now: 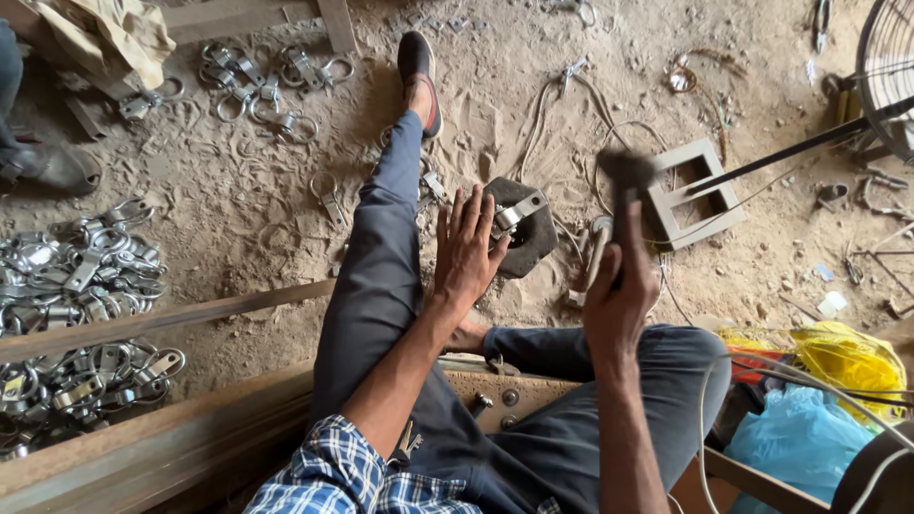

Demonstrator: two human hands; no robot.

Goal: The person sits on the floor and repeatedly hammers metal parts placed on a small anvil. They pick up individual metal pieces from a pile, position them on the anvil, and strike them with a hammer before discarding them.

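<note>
My right hand (621,286) grips the handle of a hammer (625,174), whose dark head is raised and blurred above the ground. My left hand (466,246) is spread flat, fingers apart, its fingertips touching a small metal clamp piece (515,213). That piece lies on a dark, blocky iron anvil (529,243) set on the sandy floor between my hands. My left leg in grey trousers stretches forward past the anvil.
Heaps of shiny metal ring clamps (81,266) lie at the left, and more (267,81) at the top. A square steel frame (693,195) sits beyond the hammer. Yellow (852,357) and blue (795,438) plastic bags lie at the right. A fan grille (885,67) stands top right.
</note>
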